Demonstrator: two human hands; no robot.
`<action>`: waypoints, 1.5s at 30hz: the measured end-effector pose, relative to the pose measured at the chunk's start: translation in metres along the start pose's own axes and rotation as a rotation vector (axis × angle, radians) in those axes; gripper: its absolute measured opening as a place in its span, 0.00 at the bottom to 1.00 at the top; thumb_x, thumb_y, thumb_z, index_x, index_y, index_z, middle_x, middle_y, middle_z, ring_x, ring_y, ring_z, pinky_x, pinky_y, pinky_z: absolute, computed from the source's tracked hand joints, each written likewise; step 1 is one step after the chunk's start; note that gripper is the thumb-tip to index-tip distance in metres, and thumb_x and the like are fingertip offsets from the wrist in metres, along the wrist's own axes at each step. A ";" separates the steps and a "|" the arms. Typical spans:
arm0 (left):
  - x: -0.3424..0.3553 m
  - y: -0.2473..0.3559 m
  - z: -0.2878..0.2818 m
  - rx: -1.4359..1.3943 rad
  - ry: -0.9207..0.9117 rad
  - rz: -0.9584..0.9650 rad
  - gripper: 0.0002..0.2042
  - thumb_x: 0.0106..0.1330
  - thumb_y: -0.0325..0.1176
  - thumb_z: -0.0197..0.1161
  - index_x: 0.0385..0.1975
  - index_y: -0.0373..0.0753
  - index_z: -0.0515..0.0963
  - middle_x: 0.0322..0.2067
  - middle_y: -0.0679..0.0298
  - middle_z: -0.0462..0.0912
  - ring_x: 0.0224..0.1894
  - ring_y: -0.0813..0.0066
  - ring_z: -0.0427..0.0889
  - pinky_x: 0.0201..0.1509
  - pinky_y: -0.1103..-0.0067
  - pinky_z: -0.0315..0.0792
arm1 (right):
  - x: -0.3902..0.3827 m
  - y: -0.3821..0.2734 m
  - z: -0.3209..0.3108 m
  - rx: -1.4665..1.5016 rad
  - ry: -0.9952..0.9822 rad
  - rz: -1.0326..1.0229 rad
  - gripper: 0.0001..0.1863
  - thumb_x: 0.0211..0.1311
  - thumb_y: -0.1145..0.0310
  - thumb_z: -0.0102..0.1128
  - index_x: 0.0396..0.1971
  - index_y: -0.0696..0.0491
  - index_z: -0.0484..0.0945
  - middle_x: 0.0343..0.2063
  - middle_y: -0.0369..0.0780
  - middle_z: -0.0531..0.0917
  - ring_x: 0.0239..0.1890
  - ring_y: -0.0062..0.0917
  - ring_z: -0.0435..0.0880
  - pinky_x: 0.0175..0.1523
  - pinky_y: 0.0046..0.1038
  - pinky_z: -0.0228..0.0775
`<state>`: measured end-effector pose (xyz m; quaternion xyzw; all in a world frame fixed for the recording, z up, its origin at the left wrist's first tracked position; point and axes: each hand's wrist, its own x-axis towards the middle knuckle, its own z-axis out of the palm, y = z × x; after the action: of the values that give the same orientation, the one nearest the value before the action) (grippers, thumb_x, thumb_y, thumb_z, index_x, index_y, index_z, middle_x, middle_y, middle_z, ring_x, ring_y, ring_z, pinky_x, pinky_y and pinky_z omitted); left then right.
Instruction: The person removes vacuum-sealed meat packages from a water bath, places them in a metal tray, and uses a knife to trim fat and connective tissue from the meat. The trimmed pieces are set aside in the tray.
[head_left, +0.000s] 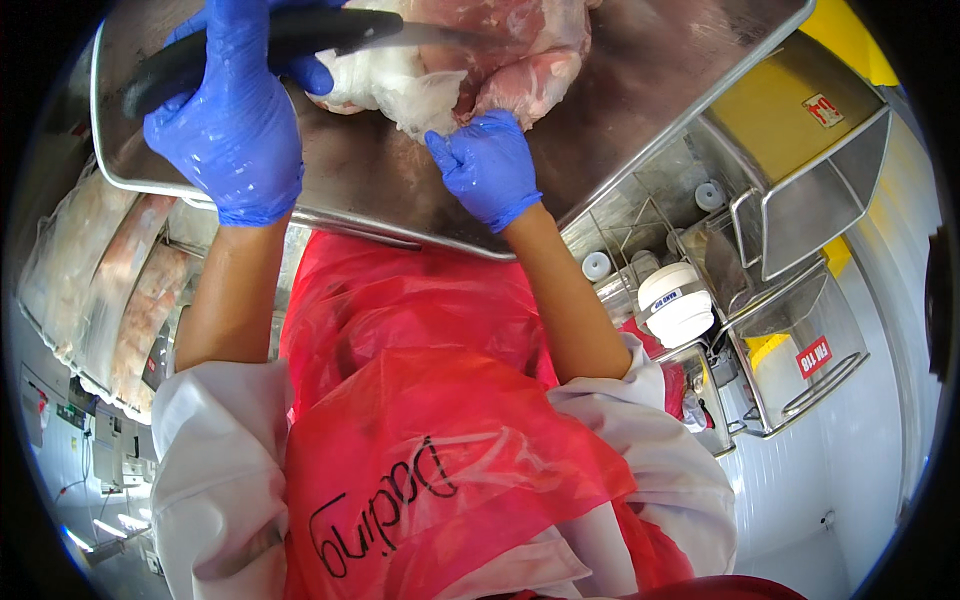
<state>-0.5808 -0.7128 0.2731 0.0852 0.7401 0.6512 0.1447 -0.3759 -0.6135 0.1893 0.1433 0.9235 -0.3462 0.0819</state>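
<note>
A large piece of raw meat (535,75), pink with white fat on its left side, lies on a metal tray (350,160). My left hand (235,140), in a blue glove, is closed around the black handle of a knife (345,30). The blade points right and lies across the upper part of the meat; its tip is hard to make out. My right hand (490,165), also gloved in blue, pinches the near edge of the meat, close to where the fat meets the red flesh.
The tray has a raised rim along its near edge, against my red apron (430,430). Steel bins (820,170) stand to the right, near a round white container (678,305). More meat under clear plastic (110,270) is on the left.
</note>
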 end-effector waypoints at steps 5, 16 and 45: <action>-0.015 0.016 0.014 0.126 -0.060 0.182 0.33 0.72 0.58 0.52 0.36 0.25 0.80 0.34 0.45 0.86 0.23 0.72 0.80 0.25 0.81 0.71 | -0.001 0.000 0.006 0.023 0.025 0.013 0.23 0.63 0.57 0.58 0.09 0.53 0.75 0.14 0.47 0.76 0.25 0.45 0.74 0.41 0.43 0.64; -0.035 0.027 0.040 -0.022 -0.099 0.185 0.24 0.65 0.49 0.64 0.34 0.26 0.81 0.33 0.50 0.86 0.31 0.67 0.85 0.35 0.78 0.79 | -0.001 0.000 0.005 0.016 0.034 0.011 0.23 0.64 0.58 0.56 0.10 0.51 0.78 0.15 0.46 0.78 0.24 0.42 0.76 0.42 0.41 0.64; 0.022 0.094 0.086 1.426 -1.353 0.404 0.19 0.65 0.33 0.56 0.56 0.42 0.73 0.40 0.48 0.83 0.42 0.47 0.82 0.44 0.61 0.76 | -0.021 0.009 -0.014 -0.020 -0.098 -0.053 0.25 0.65 0.51 0.49 0.18 0.52 0.84 0.23 0.48 0.84 0.31 0.43 0.80 0.49 0.43 0.68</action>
<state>-0.5796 -0.6126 0.3543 0.6285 0.6913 -0.1173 0.3368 -0.3534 -0.6022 0.1993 0.1010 0.9252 -0.3458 0.1193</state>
